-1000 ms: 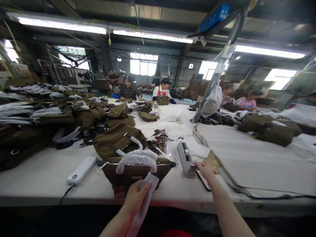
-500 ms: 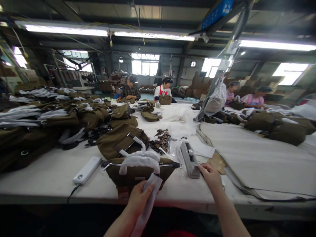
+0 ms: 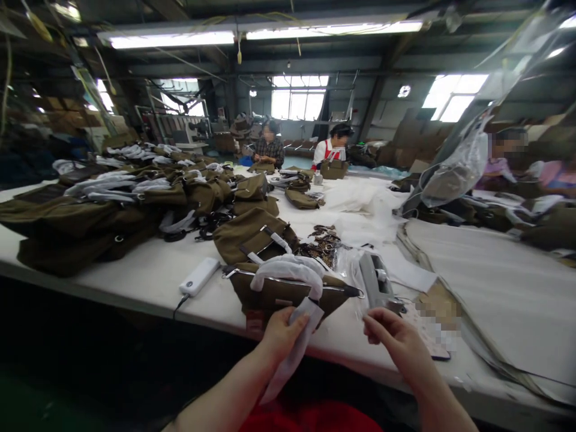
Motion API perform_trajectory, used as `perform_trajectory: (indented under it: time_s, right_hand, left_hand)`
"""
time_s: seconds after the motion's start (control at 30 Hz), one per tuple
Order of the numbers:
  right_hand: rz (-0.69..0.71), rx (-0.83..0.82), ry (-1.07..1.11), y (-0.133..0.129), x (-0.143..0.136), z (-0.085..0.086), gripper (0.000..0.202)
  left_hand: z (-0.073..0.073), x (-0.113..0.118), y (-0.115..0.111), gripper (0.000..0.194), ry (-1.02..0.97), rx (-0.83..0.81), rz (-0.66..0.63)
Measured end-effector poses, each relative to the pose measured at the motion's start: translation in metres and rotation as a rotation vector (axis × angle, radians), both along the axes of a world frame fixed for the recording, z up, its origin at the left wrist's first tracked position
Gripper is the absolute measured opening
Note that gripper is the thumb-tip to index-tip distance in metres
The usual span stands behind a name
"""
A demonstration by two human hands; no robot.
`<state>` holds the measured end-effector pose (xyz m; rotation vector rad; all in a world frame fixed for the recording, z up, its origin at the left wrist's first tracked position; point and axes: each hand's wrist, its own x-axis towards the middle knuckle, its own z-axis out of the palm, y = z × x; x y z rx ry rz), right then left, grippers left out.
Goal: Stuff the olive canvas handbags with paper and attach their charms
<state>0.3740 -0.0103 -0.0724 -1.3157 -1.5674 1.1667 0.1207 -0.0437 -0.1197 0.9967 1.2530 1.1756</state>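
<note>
An olive-green bag (image 3: pixel 288 293) with a silver zip stands at the table's front edge, its handles (image 3: pixel 288 270) wrapped in white film. My left hand (image 3: pixel 285 330) pinches a white wrapped strap (image 3: pixel 292 360) that hangs down from the handle in front of the bag. To the right of the bag, my right hand (image 3: pixel 387 330) is held with its fingers closed just in front of a grey tape dispenser (image 3: pixel 374 279); what its fingertips hold, if anything, is too small to tell.
A white power bank (image 3: pixel 199 277) with a black cable lies left of the bag. Behind are another olive bag (image 3: pixel 252 237), patterned straps (image 3: pixel 324 246) and a large bag pile (image 3: pixel 103 216). Paper sheets (image 3: pixel 486 270) cover the right side. Co-workers sit across the table.
The view has turned right, shifting the scene leftward. My right hand has come away from the dispenser's near end, uncovering a pale item beside it. My left hand still holds the strap.
</note>
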Motion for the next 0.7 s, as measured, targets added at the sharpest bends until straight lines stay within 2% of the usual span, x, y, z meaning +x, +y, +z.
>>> perform_trajectory:
  time_s: [0.07, 0.13, 0.2, 0.27, 0.43, 0.63, 0.7]
  right_hand:
    - [0.139, -0.018, 0.026, -0.014, -0.036, 0.019, 0.041]
    - [0.231, -0.023, 0.015, -0.02, -0.064, 0.028, 0.043]
    - [0.269, -0.033, -0.031, -0.016, -0.083, 0.026, 0.043]
    - [0.253, -0.05, -0.136, -0.008, -0.095, 0.018, 0.041]
    - [0.171, -0.044, -0.418, 0.008, -0.1, -0.005, 0.041]
    - [0.062, -0.079, -0.497, 0.003, -0.093, -0.007, 0.051]
    - [0.056, -0.139, -0.467, 0.0, -0.094, -0.013, 0.058]
  left_hand:
    - [-0.001, -0.001, 0.0, 0.059, 0.065, 0.036, -0.01]
    - [-0.001, -0.001, -0.001, 0.054, 0.121, 0.08, -0.018]
    - [0.001, -0.002, -0.002, 0.049, 0.159, 0.105, -0.017]
    - [0.002, -0.002, -0.003, 0.047, 0.199, 0.104, -0.016]
    - [0.003, -0.002, -0.004, 0.041, 0.262, 0.104, -0.014]
    - [0.001, -0.001, -0.005, 0.05, 0.185, 0.13, 0.025]
    - [0.0, 0.0, -0.004, 0.052, 0.09, 0.099, 0.032]
